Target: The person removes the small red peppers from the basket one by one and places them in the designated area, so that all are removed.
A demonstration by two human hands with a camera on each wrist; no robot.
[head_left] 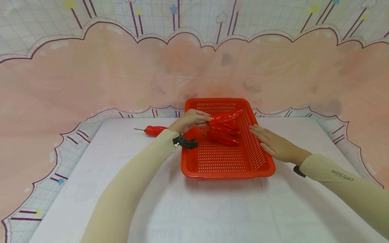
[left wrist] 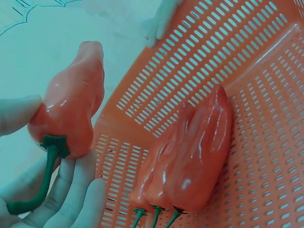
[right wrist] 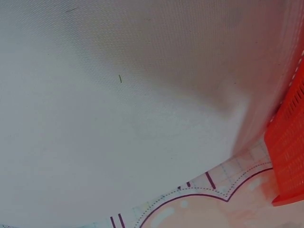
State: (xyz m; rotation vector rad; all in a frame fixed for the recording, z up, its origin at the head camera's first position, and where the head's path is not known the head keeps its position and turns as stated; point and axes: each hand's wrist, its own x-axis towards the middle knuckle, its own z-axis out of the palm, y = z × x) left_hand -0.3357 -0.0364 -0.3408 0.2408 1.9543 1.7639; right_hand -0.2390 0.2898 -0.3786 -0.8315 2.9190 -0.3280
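My left hand reaches over the left wall of a red plastic basket. Between its thumb and fingers it holds a glossy red pepper by the stem end, with the green stem hanging over the fingers. Three similar red peppers lie side by side in the basket, stems pointing the same way. My right hand rests its straight fingers on the basket's right rim. In the right wrist view the hand is out of sight; only the basket's outer wall shows at the edge.
Another red pepper lies on the white table left of the basket, partly hidden behind the left wrist. A patterned pink and white cloth hangs behind the table, close to the basket's back rim.
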